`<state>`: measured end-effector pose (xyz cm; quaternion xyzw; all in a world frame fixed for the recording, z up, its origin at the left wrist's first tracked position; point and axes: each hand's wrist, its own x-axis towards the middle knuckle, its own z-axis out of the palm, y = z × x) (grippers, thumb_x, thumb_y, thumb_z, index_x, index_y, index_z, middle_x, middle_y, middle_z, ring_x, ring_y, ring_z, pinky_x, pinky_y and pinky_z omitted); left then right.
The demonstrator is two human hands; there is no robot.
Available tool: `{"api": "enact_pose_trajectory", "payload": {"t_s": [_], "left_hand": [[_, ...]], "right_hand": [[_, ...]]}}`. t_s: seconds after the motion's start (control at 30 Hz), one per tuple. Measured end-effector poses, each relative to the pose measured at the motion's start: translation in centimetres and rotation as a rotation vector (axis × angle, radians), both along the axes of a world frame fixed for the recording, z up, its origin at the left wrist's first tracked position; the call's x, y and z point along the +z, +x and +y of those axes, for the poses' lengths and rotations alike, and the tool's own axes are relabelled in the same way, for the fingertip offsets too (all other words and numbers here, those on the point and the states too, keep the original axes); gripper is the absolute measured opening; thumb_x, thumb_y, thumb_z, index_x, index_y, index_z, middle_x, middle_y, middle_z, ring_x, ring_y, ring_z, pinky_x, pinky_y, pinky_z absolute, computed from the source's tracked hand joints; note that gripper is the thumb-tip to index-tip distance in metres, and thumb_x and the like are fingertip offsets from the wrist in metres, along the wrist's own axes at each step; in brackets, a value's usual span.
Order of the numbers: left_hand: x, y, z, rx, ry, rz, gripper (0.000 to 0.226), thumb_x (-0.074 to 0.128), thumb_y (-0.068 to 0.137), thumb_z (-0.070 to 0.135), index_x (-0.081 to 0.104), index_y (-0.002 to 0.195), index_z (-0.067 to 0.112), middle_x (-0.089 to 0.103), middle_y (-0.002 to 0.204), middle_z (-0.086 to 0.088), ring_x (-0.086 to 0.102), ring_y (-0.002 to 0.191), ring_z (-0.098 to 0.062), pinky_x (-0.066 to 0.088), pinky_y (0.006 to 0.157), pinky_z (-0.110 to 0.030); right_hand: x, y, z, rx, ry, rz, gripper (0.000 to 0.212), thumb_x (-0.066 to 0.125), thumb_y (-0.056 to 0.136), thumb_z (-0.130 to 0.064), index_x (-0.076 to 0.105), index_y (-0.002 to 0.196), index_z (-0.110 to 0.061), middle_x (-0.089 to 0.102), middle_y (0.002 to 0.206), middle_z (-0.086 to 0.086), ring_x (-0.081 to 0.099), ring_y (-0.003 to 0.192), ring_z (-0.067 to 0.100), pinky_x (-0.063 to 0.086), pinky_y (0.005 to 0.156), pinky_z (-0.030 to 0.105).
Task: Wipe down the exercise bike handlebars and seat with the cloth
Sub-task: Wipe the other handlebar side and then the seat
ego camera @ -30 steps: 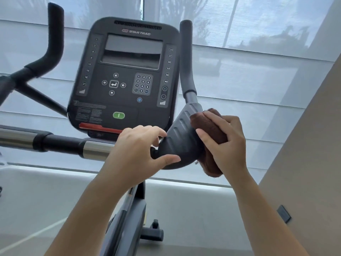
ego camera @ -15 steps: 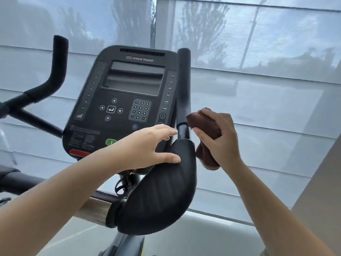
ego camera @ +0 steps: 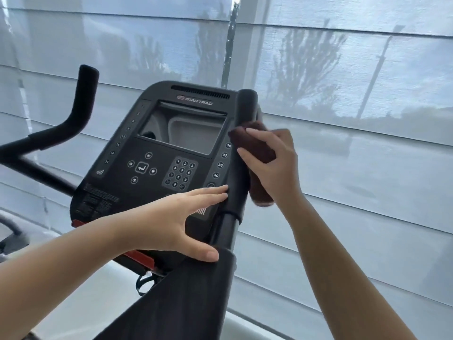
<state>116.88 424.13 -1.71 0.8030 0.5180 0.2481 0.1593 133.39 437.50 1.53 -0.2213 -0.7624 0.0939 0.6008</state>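
A black upright grip of the right handlebar [ego camera: 247, 104] rises beside the bike's console [ego camera: 157, 153]. My right hand [ego camera: 274, 165] grips a dark brown cloth [ego camera: 257, 148] wrapped against the right side of that grip, about halfway up. My left hand [ego camera: 179, 224] lies flat with straight fingers, fingertips touching the grip's lower part and thumb resting on the black elbow pad [ego camera: 191, 295]. The left handlebar [ego camera: 81, 99] stands free at the left. The seat is out of view.
A window with translucent blinds [ego camera: 343, 168] fills the background right behind the bike. A pale window ledge [ego camera: 73, 303] runs below the console. A handlebar cross tube [ego camera: 36, 168] crosses at the left.
My right hand has slid the cloth upward from the elbow pad onto the upright grip. My left hand has opened and shifted up from the pad's edge toward the grip's base.
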Motion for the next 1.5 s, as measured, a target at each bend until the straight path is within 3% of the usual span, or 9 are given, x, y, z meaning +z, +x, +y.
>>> {"api": "enact_pose_trajectory", "payload": {"t_s": [0.17,0.37,0.47,0.7,0.97,1.17,1.27,1.37,1.5], "left_hand": [[-0.2,0.2,0.1,0.011,0.056,-0.042,0.089,0.071,0.051,0.062,0.024,0.126,0.052,0.018,0.137,0.041,0.013,0.128,0.02,0.01,0.1,0.001],[-0.5,0.3,-0.3,0.04,0.119,-0.033,0.087,0.068,0.054,0.06,0.033,0.131,0.043,0.025,0.141,0.035,0.019,0.132,0.012,0.014,0.107,-0.009],[-0.8,0.2,-0.5,0.042,0.13,-0.059,0.083,0.069,0.057,0.058,0.036,0.131,0.042,0.028,0.139,0.038,0.021,0.131,0.011,0.016,0.106,-0.008],[-1.3,0.5,-0.8,0.062,0.133,-0.125,0.08,0.07,0.059,0.054,0.039,0.131,0.038,0.031,0.14,0.033,0.021,0.132,0.009,0.016,0.107,-0.009],[-1.5,0.4,-1.1,0.083,0.08,-0.194,0.077,0.071,0.059,0.053,0.042,0.129,0.041,0.031,0.138,0.037,0.021,0.131,0.011,0.016,0.106,-0.008],[-1.6,0.3,-1.1,0.069,0.071,-0.214,0.08,0.072,0.058,0.061,0.043,0.129,0.042,0.031,0.139,0.036,0.022,0.132,0.01,0.017,0.112,-0.031],[-1.5,0.4,-1.3,0.057,0.053,-0.241,0.078,0.073,0.059,0.054,0.043,0.129,0.039,0.032,0.138,0.036,0.023,0.131,0.009,0.019,0.112,-0.029],[-1.5,0.5,-1.2,0.047,0.042,-0.262,0.077,0.072,0.06,0.051,0.043,0.13,0.037,0.033,0.138,0.035,0.025,0.131,0.009,0.02,0.111,-0.026],[-1.7,0.4,-1.1,0.036,0.042,-0.269,0.075,0.072,0.06,0.053,0.042,0.128,0.04,0.031,0.136,0.039,0.026,0.129,0.011,0.021,0.106,-0.009]], "right_hand": [[-5.0,2.4,-2.5,0.136,-0.076,-0.083,0.032,0.072,0.068,-0.026,0.067,0.099,-0.03,0.055,0.094,0.003,0.052,0.091,-0.007,0.036,0.084,0.005],[4.3,0.1,1.2,0.033,0.086,0.092,0.031,0.073,0.073,-0.024,0.067,0.103,-0.021,0.054,0.101,0.011,0.053,0.089,0.001,0.043,0.087,0.015],[5.9,-0.6,2.5,0.053,0.083,0.047,0.034,0.073,0.074,-0.022,0.066,0.107,-0.018,0.055,0.105,0.018,0.055,0.092,0.009,0.043,0.089,0.015],[-4.1,1.8,-0.5,0.119,0.065,-0.084,0.034,0.075,0.069,-0.026,0.067,0.102,-0.029,0.048,0.098,0.0,0.049,0.094,-0.008,0.033,0.086,0.003],[4.1,0.0,2.6,0.022,0.148,0.114,0.035,0.073,0.074,-0.023,0.066,0.108,-0.021,0.045,0.101,0.001,0.051,0.09,0.001,0.036,0.086,0.004],[-3.0,0.3,0.4,0.104,0.015,0.102,0.034,0.075,0.071,-0.019,0.066,0.103,-0.025,0.052,0.097,0.002,0.051,0.092,-0.006,0.035,0.084,0.004],[-5.7,1.1,-1.3,0.143,-0.056,0.103,0.03,0.073,0.069,-0.027,0.067,0.098,-0.032,0.056,0.094,-0.003,0.053,0.092,-0.005,0.036,0.082,0.004],[-3.1,0.8,-0.5,0.085,-0.014,0.084,0.03,0.073,0.071,-0.028,0.067,0.1,-0.029,0.055,0.095,0.0,0.052,0.09,-0.007,0.036,0.082,0.003],[1.9,-1.3,1.3,0.067,-0.062,0.275,0.029,0.072,0.076,-0.02,0.066,0.105,-0.02,0.054,0.099,0.001,0.051,0.09,-0.012,0.035,0.086,0.005]]}}
